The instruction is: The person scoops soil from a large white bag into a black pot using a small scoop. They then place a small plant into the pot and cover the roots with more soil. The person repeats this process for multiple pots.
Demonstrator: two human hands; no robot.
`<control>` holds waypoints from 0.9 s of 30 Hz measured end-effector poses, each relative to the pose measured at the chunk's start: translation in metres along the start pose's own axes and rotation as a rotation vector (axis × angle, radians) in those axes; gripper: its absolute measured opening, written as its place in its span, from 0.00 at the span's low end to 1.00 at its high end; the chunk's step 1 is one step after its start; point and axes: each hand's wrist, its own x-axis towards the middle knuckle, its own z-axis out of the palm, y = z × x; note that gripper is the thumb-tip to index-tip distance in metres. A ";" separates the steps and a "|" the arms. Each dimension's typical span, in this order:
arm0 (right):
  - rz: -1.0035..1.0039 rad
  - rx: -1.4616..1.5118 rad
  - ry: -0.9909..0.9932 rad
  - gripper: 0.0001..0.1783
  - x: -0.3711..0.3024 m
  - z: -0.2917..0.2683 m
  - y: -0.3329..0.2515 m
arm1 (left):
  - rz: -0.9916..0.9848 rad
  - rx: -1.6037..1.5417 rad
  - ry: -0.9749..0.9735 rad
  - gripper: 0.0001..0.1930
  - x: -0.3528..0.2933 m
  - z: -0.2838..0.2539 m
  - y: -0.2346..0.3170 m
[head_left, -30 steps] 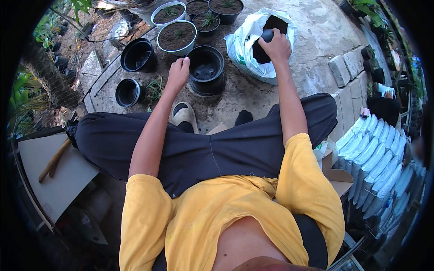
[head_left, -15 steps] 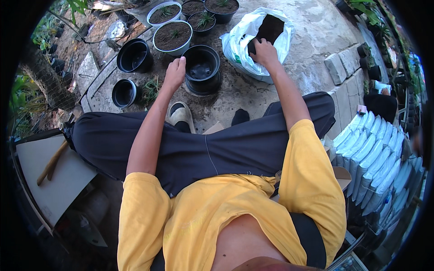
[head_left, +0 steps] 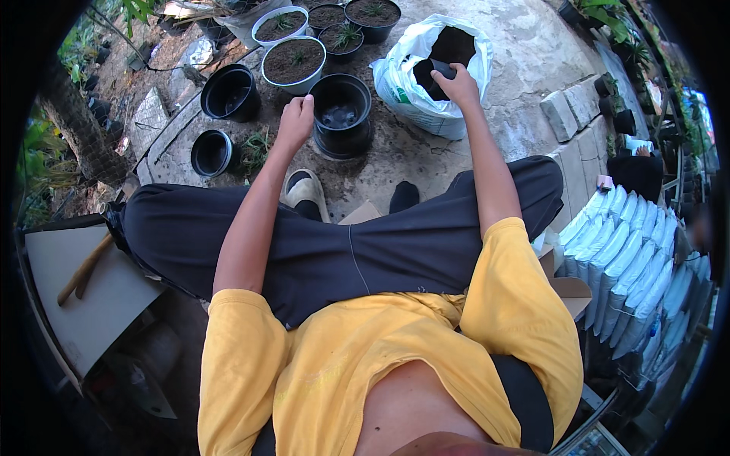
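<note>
My left hand point(head_left: 296, 121) is closed on the left rim of a black plastic plant pot point(head_left: 342, 137), which stands on the ground with no soil showing inside. To the right is a white plastic sack point(head_left: 399, 85) with its mouth wide and dark soil point(head_left: 454, 44) inside. My right hand point(head_left: 461, 83) is over the sack's mouth, its fingers wrapped round a small black cup-like container point(head_left: 441, 69). What that container holds is hard to make out.
Several soil-filled pots, among them a white-rimmed pot point(head_left: 294, 62) with a small plant, stand beyond. Two bare black pots, one large point(head_left: 230, 93) and one small point(head_left: 212, 154), are at the left. Grey blocks point(head_left: 576, 106) and stacked silvery packets point(head_left: 620, 262) lie to the right.
My right hand has moved slightly right with the small black container, which shows more clearly now. My left hand stays on the pot's rim.
</note>
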 end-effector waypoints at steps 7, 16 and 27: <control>-0.063 -0.097 0.087 0.43 -0.013 -0.022 -0.022 | -0.037 -0.006 0.042 0.27 0.003 0.000 0.005; -0.119 -0.112 0.151 0.43 -0.020 -0.051 -0.035 | -0.042 0.013 0.010 0.25 0.007 0.003 0.001; -0.080 0.062 0.175 0.44 -0.029 -0.073 -0.018 | -0.096 0.060 -0.031 0.20 0.011 0.006 0.000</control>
